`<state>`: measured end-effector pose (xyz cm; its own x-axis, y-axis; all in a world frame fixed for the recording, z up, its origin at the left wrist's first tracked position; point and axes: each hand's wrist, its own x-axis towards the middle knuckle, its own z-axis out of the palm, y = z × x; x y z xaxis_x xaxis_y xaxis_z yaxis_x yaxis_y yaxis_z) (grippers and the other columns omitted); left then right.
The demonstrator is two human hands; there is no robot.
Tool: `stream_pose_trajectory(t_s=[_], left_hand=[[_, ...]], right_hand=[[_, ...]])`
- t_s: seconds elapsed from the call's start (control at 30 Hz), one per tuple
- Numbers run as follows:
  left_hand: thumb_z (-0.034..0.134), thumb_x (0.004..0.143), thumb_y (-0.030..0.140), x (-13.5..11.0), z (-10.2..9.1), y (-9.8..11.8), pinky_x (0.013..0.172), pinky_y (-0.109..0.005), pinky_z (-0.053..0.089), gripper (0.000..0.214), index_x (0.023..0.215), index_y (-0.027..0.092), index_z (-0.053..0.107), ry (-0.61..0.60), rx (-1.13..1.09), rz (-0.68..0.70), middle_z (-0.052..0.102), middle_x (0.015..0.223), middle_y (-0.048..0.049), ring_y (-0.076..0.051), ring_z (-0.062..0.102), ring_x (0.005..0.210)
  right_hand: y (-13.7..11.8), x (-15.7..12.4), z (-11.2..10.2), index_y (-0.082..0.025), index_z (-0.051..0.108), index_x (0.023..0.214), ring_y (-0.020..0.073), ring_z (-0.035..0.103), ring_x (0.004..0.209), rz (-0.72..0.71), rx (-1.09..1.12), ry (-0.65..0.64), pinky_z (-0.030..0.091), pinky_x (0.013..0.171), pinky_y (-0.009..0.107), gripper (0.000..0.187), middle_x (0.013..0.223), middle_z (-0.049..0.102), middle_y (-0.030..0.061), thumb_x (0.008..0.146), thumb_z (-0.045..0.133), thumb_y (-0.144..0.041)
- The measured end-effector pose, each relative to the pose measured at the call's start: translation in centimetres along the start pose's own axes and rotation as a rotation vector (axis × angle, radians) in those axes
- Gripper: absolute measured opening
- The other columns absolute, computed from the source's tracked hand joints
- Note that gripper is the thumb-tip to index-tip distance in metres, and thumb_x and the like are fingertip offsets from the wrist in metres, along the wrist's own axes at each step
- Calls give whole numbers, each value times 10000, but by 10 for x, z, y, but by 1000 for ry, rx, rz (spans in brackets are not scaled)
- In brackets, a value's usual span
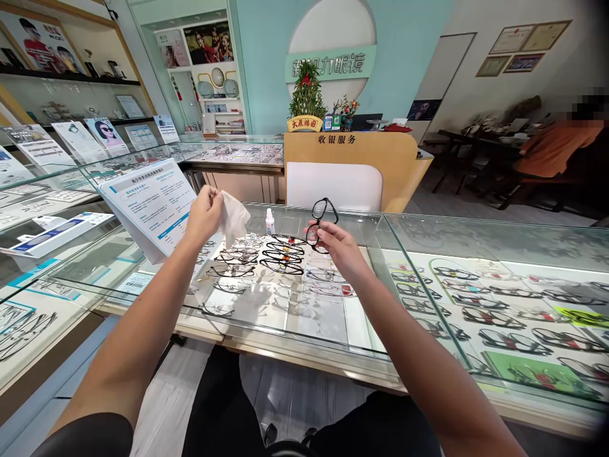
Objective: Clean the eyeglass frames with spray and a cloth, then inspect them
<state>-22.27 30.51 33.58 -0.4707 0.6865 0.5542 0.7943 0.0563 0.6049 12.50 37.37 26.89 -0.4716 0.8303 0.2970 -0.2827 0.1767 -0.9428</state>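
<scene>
My left hand [203, 212] is closed on a white cleaning cloth [234, 221], held up above the glass counter [409, 254]. My right hand [333, 244] pinches a pair of black-framed glasses [321, 219] by one lens rim, lifted a little above the counter. A small white spray bottle [270, 222] stands on the glass between the two hands. Several black frames [280, 254] lie in rows just below my hands, by the bottle.
A tilted printed info board [152, 206] stands on the counter to the left. More glass showcases [514, 317] with glasses run right and left. Behind is a yellow cashier desk [352, 168] with a potted plant [306, 95]. A person in orange [556, 149] sits far right.
</scene>
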Motion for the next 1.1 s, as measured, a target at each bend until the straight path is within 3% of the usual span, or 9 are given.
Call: stream_pose_trajectory(t_s=[0.1, 0.2, 0.37, 0.53, 0.73, 0.93, 1.1], left_hand=[[578, 1047, 345, 7, -1, 30, 685, -314, 409, 116, 992, 246, 605, 94, -238, 121, 597, 765, 10, -174, 519, 686], [723, 974, 394, 4, 7, 62, 750, -302, 465, 176, 965, 227, 669, 135, -319, 218, 691, 861, -12, -167, 583, 772], [791, 907, 427, -13, 39, 92, 675, -288, 428, 237, 895, 208, 702, -2, -478, 191, 691, 801, -11, -158, 563, 722], [735, 962, 616, -34, 82, 92, 548, -279, 290, 420, 854, 244, 575, -133, -719, 90, 528, 678, 26, -131, 406, 579], [764, 871, 829, -62, 118, 82, 500, -263, 260, 621, 886, 258, 519, -304, -896, -40, 488, 654, 51, -118, 375, 536], [810, 773, 916, -83, 128, 79, 455, -260, 280, 752, 931, 285, 434, -526, -1021, -130, 512, 626, 90, -116, 420, 473], [785, 813, 908, -90, 126, 80, 439, -261, 271, 732, 921, 282, 420, -585, -1022, -86, 542, 623, 86, -117, 454, 459]], right_hand=[[-2, -1, 0, -289, 839, 1170, 209, 679, 968, -2, 13, 5, 521, 861, 354, 440, 1187, 840, 49, 871, 876, -610], [-2, -1, -2, -293, 844, 1165, 194, 668, 959, -11, 19, 1, 510, 860, 345, 391, 1188, 840, 42, 895, 871, -575], [0, 1, -5, -297, 836, 1185, 199, 683, 975, -30, 14, 4, 510, 859, 347, 387, 1203, 840, 43, 914, 853, -573], [0, 3, -7, -305, 834, 1172, 218, 688, 979, -63, 23, 33, 536, 901, 367, 410, 1140, 836, 35, 896, 854, -607], [-2, 3, -7, -314, 839, 1165, 244, 677, 1107, -108, -54, 103, 552, 983, 383, 444, 1234, 803, 37, 869, 873, -644], [0, 3, -3, -316, 850, 1141, 318, 565, 1478, -199, -197, 132, 533, 1139, 444, 480, 1433, 685, 78, 876, 848, -717], [3, 2, 0, -339, 847, 1143, 323, 539, 1526, -178, -196, 105, 495, 1224, 497, 450, 1428, 719, 74, 888, 851, -709]])
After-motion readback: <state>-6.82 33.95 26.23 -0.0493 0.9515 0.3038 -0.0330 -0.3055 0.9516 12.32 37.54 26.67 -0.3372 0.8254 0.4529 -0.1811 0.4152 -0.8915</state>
